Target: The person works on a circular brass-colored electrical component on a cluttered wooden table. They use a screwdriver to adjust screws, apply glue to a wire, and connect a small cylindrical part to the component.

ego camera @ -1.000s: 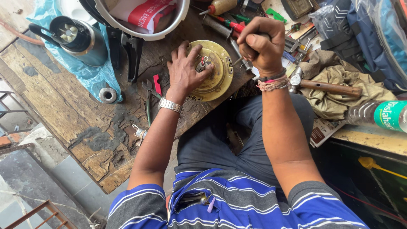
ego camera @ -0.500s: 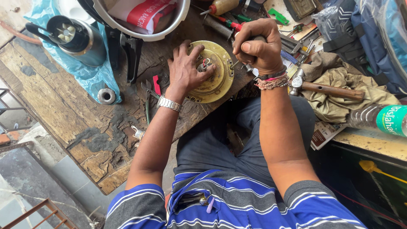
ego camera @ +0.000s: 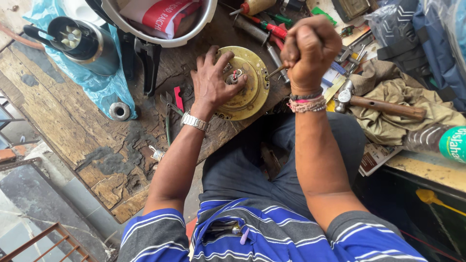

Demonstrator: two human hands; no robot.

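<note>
— Brass-coloured round disc [ego camera: 245, 82]: where is it, and how are you gripping it?

— It lies flat near the edge of the worn wooden bench [ego camera: 58, 131], right in front of you. Your left hand [ego camera: 212, 82] is spread over it, fingers pressing down around the small centre hub [ego camera: 234, 76]. Your right hand [ego camera: 309, 51] is a closed fist around a thin tool [ego camera: 274, 72] whose tip meets the disc's rim.

— Which step is this?

— Likely working a fastener or seam at the rim. Next, keep the disc pinned and the tip seated.

— Anything crowding you?

— Screwdrivers [ego camera: 264, 26] just behind, a hammer [ego camera: 378, 104] on the cloth [ego camera: 412, 92] to your right, pliers [ego camera: 168, 111] by your left wrist.
</note>
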